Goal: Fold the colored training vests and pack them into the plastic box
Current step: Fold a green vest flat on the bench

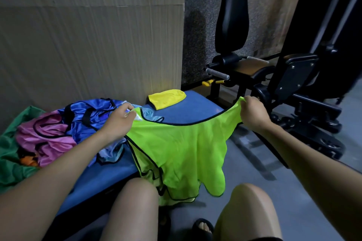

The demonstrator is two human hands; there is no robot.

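A neon green vest (pixel 180 148) with black trim hangs spread out between my two hands, above the blue mat's (pixel 192 109) front edge and my knees. My left hand (pixel 119 121) pinches its left shoulder strap. My right hand (pixel 252 113) pinches the right strap, held a little higher. A folded yellow vest (pixel 166 98) lies at the far end of the mat. A loose heap of blue (pixel 92 117), pink (pixel 49 135), green (pixel 9 154) and orange vests sits at the left. No plastic box is in view.
A cardboard-covered wall (pixel 88 41) rises behind the mat. Black gym equipment (pixel 293 76) with a padded seat and wheels stands at the right on the grey floor (pixel 254 162). My bare knees and a sandalled foot fill the bottom.
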